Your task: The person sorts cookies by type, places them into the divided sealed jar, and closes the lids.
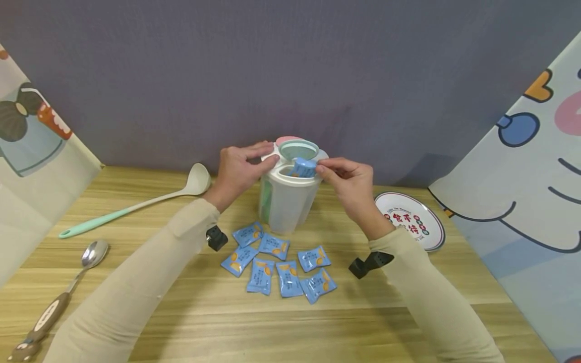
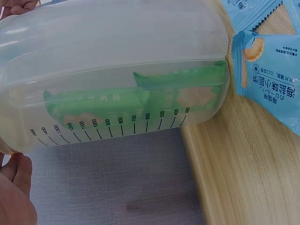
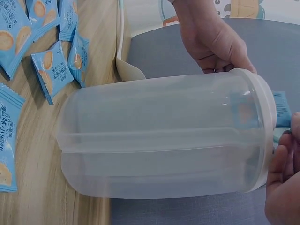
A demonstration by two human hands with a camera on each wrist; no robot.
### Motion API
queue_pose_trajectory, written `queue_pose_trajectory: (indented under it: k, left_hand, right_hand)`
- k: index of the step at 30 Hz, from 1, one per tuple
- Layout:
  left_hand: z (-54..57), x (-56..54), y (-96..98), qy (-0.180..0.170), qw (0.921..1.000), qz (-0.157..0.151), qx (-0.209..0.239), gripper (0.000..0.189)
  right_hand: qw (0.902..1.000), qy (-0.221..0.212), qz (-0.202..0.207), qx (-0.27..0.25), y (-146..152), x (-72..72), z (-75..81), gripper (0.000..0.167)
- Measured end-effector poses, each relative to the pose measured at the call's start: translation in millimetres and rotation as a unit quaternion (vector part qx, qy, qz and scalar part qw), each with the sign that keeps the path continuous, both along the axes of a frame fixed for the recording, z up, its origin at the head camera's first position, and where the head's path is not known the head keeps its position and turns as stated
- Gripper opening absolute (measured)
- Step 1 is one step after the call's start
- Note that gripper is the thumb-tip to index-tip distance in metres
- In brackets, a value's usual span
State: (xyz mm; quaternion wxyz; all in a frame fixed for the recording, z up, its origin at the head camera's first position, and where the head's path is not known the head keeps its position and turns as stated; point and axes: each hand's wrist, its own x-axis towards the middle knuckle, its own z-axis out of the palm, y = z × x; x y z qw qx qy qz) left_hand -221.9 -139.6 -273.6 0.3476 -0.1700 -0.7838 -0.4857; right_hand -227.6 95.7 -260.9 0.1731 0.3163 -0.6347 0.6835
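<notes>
Far left: spoon and ladle laid on the table, apart from the packets; set to the side probably so that the middle is left free. Container lid edge gripped by the left hand, thumb laid on top; likely done for steadying, since the container is tall and looks light. Container is stood upright near the back wall. Green packets can be seen through its side, in one compartment. Flap is raised, so the opening is exposed. One blue packet is pinched by the right hand between thumb and fingers, part inside the opening, part above the lid; gripped by its edge, presumably so that fingers clear the rim. Seven loose blue packets are spread in front, flat, within easy reach of both hands. Far right: plate placed beside the right forearm, untouched.
</notes>
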Motion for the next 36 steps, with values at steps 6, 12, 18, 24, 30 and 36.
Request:
queue_pose_trajectory:
  k: [6, 12, 18, 24, 30, 36]
  left_hand:
    - [0.3, 0.4, -0.2, -0.008, 1.0000, -0.001, 0.001, 0.027]
    - [-0.2, -0.2, 0.2, -0.006, 1.0000, -0.001, 0.007, 0.026]
    - [-0.3, -0.4, 0.3, -0.005, 1.0000, 0.001, 0.007, 0.026]
    - [0.1, 0.4, -0.4, -0.001, 1.0000, 0.003, 0.003, 0.026]
    - [-0.2, 0.3, -0.4, -0.001, 1.0000, 0.003, 0.001, 0.027]
    - [-0.1, 0.3, -0.5, 0.000, 1.0000, 0.000, 0.001, 0.027]
  right_hand:
    - [1.0000, 0.004, -0.002, -0.003, -0.2, 0.4, -0.9, 0.009]
    - [1.0000, 0.004, -0.002, -0.006, 0.9, 1.6, -1.4, 0.009]
    - [1.0000, 0.007, 0.001, -0.002, 7.2, 3.9, -4.5, 0.008]
    - [0.9995, 0.002, 0.007, 0.030, 18.7, 6.6, -14.7, 0.009]
    - [0.9977, -0.030, 0.001, 0.062, 31.0, 6.7, -34.4, 0.010]
    - [0.9852, -0.093, 0.012, 0.144, 45.4, 7.8, -57.6, 0.013]
